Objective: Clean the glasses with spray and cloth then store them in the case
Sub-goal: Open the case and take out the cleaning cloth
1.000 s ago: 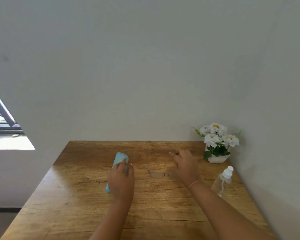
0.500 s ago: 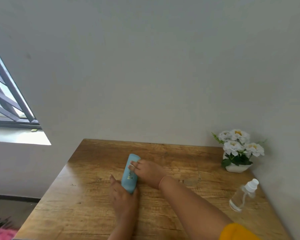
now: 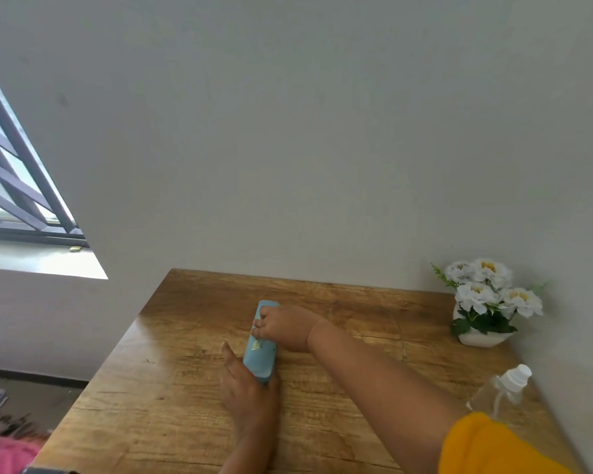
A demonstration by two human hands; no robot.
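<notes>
We have the blue case [image 3: 260,347] lying flat on the wooden table [image 3: 172,398], long axis running away from us. Our left hand [image 3: 250,391] cups the near end: thumb up along the case's left side, remaining fingers wrapped around the end, apparently to pin it so it cannot slide. Our right hand [image 3: 283,325] lies over the far half, fingers [image 3: 259,325] curled over the top and down the left edge, clenched on the case. That grip reads as prying at the seam to open the lid; lid looks closed as yet.

Glasses: faint outline on the table to the right of the right wrist, near [image 3: 403,340]; too transparent to confirm orientation. They sit well apart from the fingers, untouched.

Spray bottle [image 3: 504,388] stands beyond the right forearm, near the wall, within reach. Flower pot [image 3: 483,333] is farther back. Cloth not visible; possibly inside the case.

Judgement: early stage, cleaning not begun.
</notes>
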